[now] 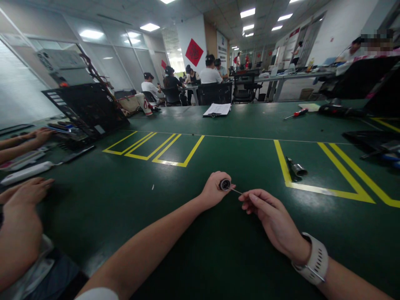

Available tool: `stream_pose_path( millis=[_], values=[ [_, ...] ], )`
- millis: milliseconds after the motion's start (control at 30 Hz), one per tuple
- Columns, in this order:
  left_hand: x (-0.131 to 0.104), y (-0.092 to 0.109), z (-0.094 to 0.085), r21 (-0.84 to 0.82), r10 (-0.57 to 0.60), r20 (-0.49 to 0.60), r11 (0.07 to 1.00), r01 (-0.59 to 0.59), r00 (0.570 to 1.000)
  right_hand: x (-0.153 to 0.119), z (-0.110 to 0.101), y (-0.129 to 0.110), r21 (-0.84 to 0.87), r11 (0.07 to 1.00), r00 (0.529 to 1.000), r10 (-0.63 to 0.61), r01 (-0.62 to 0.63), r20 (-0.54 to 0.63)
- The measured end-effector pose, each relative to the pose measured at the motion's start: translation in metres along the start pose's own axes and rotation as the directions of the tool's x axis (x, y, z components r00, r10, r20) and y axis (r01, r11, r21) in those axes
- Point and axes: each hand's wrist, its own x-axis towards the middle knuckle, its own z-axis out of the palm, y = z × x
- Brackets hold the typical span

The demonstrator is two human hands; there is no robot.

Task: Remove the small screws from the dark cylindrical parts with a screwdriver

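My left hand point(215, 189) is wrapped round a small dark cylindrical part point(225, 184), its round open end with a metal rim facing me. Between the fingertips of my right hand point(265, 210) is a thin metal rod point(236, 191), and its far end reaches the rim of the cylindrical part. Whether the rod's tip goes inside cannot be made out. Both hands are just above the green table point(175, 250). To the right, inside a yellow-taped box, lies a metal cylinder-shaped piece point(298, 169) with a dark part beside it.
Yellow tape outlines point(170, 162) mark the table. A clipboard with paper point(218, 109) and a red-handled screwdriver point(296, 113) lie farther back. Dark tools point(384, 146) are at the right. Another person's hands point(28, 196) rest at the left near a white power strip point(26, 173).
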Motion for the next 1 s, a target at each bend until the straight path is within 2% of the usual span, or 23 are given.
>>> stream_pose_path(
  millis=[167,333,433,767,867,1000],
  values=[
    [-0.0007,-0.0015,0.0024,0.118,-0.039,-0.02,0.992,0.042,0.999,-0.0013,0.0029,-0.0009,-0.044,0.999,0.999,-0.024,0.023,-0.036],
    [-0.0016,-0.0008,0.0032,0.257,-0.048,-0.021,0.965,0.052,0.999,-0.0023,0.0029,0.0025,-0.178,0.983,0.999,-0.043,0.039,-0.014],
    [-0.0015,-0.001,0.0029,0.239,-0.04,-0.027,0.97,0.046,0.999,-0.0026,0.0029,0.0027,-0.2,0.979,0.999,-0.037,0.035,-0.006],
    [-0.0001,-0.0026,0.0021,0.02,-0.037,-0.023,0.999,0.038,0.999,-0.001,0.0022,0.0001,-0.053,0.999,1.0,-0.005,0.005,-0.008],
    [-0.0005,-0.0023,0.0022,0.057,-0.032,-0.03,0.998,0.034,0.999,-0.0013,0.0033,-0.0005,-0.055,0.998,1.0,-0.011,0.01,-0.023],
    [-0.0017,-0.0014,0.0026,0.189,-0.015,-0.037,0.982,0.022,0.999,-0.0021,0.0047,-0.0013,-0.08,0.997,0.999,-0.015,0.013,-0.033]
  ],
)
